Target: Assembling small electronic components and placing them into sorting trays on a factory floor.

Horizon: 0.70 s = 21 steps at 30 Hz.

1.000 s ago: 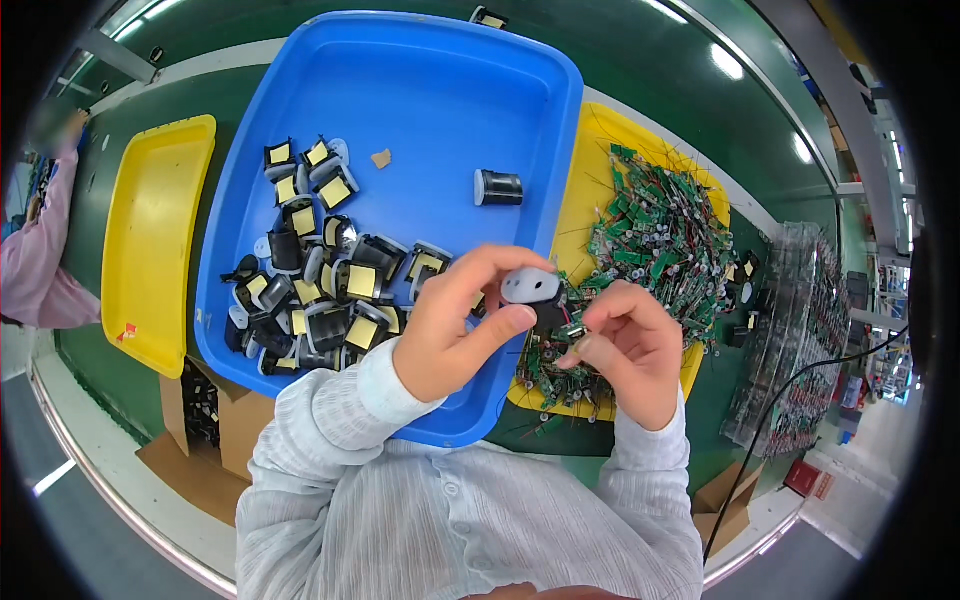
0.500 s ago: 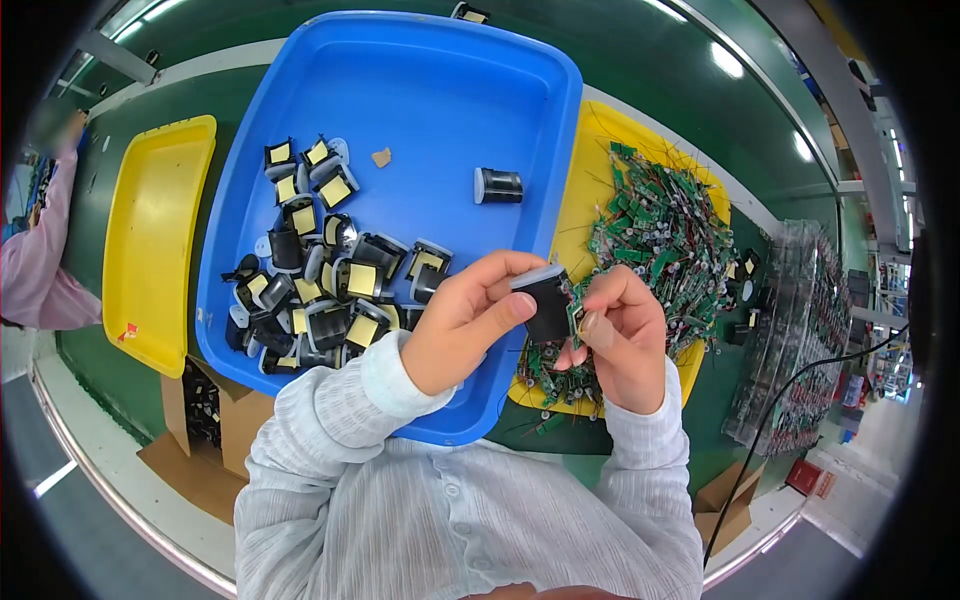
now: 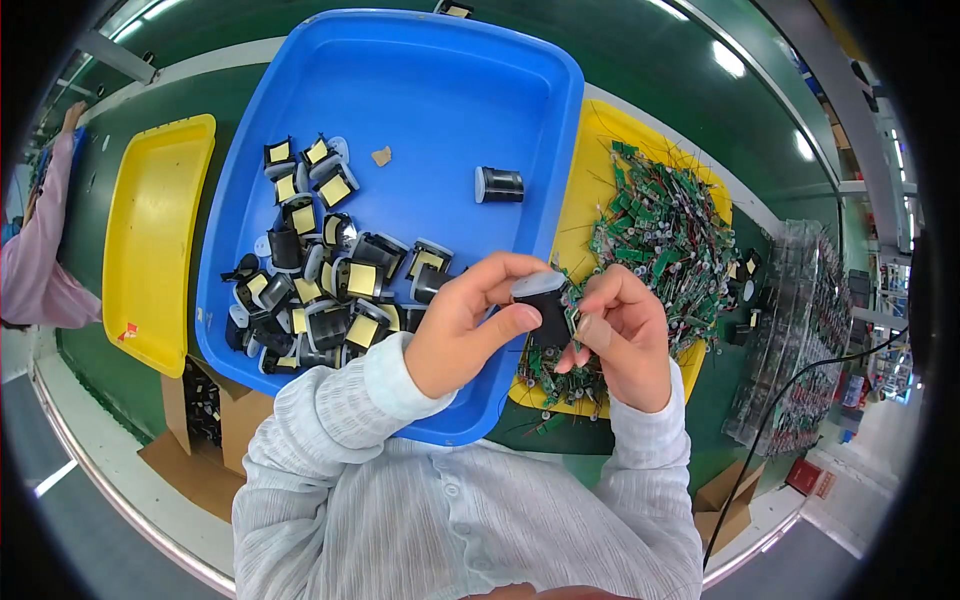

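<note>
Between my hands is a black plastic housing (image 3: pixel 547 318) with a grey rounded end cap. My left hand (image 3: pixel 470 325) grips it from the left, thumb and fingers closed on its sides. At its right edge, my right hand (image 3: pixel 628 335) pinches a small green circuit board (image 3: pixel 572 308), which lies against the housing; the fingers hide part of it. Below the hands is the right rim of a blue tray (image 3: pixel 570 150). Similar black housings (image 3: pixel 330 325) with cream pads are heaped in the tray's left part, and one lone housing (image 3: pixel 500 185) lies toward its right side.
A yellow tray (image 3: pixel 590 130) on the right holds a heap of wired green boards (image 3: pixel 665 240). Another yellow tray (image 3: pixel 155 230) stands at left, near a person's pink sleeve (image 3: pixel 40 260). Cardboard boxes (image 3: pixel 205 460) and clear stacked trays (image 3: pixel 790 340) flank the green bench.
The black housing has tilted slightly in my fingers, and its grey cap has dropped a little. At far left the other person's arm has shifted, with the hand now reaching farther up.
</note>
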Available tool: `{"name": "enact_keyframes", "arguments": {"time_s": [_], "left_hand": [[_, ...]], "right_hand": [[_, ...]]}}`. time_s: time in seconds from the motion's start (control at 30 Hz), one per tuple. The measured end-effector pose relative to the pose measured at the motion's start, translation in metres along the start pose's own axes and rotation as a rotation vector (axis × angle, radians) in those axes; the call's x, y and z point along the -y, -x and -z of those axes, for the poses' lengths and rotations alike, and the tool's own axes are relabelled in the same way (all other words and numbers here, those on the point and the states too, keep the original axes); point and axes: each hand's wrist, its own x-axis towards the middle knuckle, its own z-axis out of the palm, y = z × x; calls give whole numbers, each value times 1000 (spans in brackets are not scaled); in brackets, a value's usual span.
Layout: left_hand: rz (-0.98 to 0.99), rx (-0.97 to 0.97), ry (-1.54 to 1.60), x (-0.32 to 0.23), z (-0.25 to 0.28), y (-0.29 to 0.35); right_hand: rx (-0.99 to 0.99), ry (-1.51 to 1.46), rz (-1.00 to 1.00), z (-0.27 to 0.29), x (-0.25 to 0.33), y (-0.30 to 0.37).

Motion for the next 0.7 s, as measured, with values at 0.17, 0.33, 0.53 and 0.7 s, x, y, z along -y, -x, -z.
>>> {"name": "enact_keyframes", "arguments": {"time_s": [0.17,0.33,0.53,0.7], "left_hand": [[-82,-24,-195,-3,-1,3],[-189,64,-724,-12,8,-2],[-260,19,-279,3,-7,-5],[-253,57,-354,2,0,-8]], "right_hand": [[17,1,-59,2,2,0],[77,65,-63,1,3,2],[-167,868,375,-16,0,7],[-209,1253,717,-20,-7,7]]}}
